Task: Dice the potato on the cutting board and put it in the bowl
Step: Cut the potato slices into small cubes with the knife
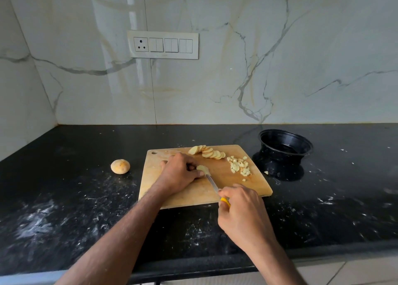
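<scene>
A wooden cutting board [226, 177] lies on the black counter. On its far edge sits a row of pale potato slices [207, 151], and a pile of diced potato [240, 165] lies at its right. My left hand [179, 172] presses a small stack of potato slices [202, 168] to the board. My right hand [241, 211] grips a yellow-handled knife [212, 182] whose blade tip rests against those slices. An empty black bowl [285, 143] stands just past the board's right corner.
A whole unpeeled potato [120, 166] sits on the counter left of the board. One stray potato bit [266, 172] lies between board and bowl. The marble wall with a switch panel [163, 44] rises behind; the counter edge runs near my arms.
</scene>
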Tool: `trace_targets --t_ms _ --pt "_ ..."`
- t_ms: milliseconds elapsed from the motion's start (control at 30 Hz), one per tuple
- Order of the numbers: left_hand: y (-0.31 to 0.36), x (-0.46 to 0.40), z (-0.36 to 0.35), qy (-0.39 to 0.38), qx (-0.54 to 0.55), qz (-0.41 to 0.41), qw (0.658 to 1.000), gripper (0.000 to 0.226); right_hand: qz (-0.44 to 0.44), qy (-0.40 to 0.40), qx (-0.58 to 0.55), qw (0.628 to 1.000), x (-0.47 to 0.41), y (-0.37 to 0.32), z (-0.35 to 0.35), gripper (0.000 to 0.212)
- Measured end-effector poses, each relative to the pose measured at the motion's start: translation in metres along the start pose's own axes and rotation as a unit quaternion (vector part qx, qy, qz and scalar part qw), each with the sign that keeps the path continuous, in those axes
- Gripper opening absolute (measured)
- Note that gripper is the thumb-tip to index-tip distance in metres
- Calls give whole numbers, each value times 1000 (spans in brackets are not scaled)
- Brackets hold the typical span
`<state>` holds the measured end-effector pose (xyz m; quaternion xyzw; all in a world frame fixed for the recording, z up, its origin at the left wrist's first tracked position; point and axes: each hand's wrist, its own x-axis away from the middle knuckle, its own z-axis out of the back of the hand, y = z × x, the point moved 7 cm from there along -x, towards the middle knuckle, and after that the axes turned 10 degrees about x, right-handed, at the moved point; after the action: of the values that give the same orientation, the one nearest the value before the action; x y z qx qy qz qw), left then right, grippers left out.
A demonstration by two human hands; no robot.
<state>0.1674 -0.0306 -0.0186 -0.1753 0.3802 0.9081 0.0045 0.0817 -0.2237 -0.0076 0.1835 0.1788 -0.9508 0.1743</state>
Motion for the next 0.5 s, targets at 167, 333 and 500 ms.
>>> trace_targets --t_ms 167,333,500 --pt "1 1 0 -11 9 -5 1000 16 -47 33 -50 997 11 12 5 22" --pt "1 0 4 -20 47 -15 999 19 -54 93 -75 991 -7 6 9 17" --pt "0 0 4 -9 61 -24 998 16 -51 67 -53 995 -34 -12 -9 18"
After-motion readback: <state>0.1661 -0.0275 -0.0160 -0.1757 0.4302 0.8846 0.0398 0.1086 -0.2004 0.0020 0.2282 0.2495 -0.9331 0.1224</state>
